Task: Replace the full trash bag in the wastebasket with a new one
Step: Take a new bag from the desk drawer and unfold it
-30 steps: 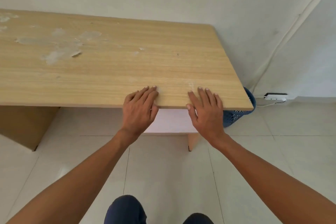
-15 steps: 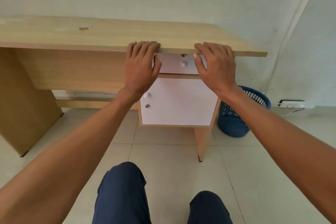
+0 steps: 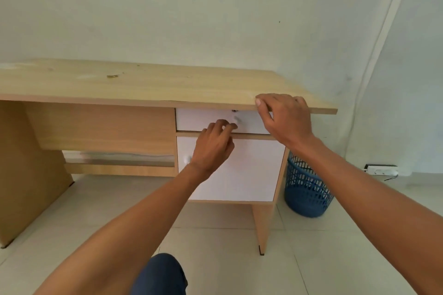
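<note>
Blue mesh wastebasket (image 3: 308, 189) stands on the floor beside the bench (image 3: 143, 84) as a person's right hand (image 3: 285, 117) rests relaxed on its edge, apparently for support, while the left hand (image 3: 213, 148), fingers curled, grip unclear, nears the drawer (image 3: 203, 118) knob (image 3: 236, 119), presumably seeking a fresh bag.

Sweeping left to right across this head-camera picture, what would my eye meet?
Desk's side panel → left hand → right hand → blue wastebasket → white power strip.
</note>
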`<move>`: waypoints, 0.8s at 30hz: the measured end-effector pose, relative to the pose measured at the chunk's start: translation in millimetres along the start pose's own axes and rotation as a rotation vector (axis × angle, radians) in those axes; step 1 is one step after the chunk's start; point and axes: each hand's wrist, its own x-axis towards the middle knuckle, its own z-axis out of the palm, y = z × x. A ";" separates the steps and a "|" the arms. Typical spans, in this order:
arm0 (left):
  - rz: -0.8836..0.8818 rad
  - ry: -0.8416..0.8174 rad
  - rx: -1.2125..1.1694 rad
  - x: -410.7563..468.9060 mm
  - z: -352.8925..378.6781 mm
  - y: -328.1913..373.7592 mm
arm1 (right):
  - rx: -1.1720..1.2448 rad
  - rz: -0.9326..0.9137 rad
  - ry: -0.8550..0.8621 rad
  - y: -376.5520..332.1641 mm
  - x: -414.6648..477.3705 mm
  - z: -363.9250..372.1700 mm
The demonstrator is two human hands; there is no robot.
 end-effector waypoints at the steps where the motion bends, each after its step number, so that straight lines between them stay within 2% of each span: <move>1: -0.041 -0.011 -0.020 10.3 4.6 3.5 | -0.002 0.012 -0.014 3.2 2.8 0.4; 4: -0.116 -0.053 -0.054 33.9 14.6 6.4 | -0.034 0.007 0.020 7.0 2.5 4.1; 8: -0.126 -0.091 -0.109 47.5 20.1 2.9 | -0.057 0.022 0.063 4.7 -1.2 9.7; 13: -0.118 -0.025 -0.162 47.0 13.2 5.3 | -0.072 0.008 0.056 4.7 -2.0 6.5; 17: -0.030 0.076 -0.181 26.0 -0.2 13.4 | -0.064 0.019 -0.014 3.3 -1.2 2.0; 20: 0.056 0.157 -0.103 11.5 -16.6 15.8 | -0.022 0.017 -0.077 0.6 1.2 -6.5; 24: 0.169 0.237 -0.015 -4.4 -36.7 20.3 | 0.037 0.044 -0.242 -6.9 11.0 -25.1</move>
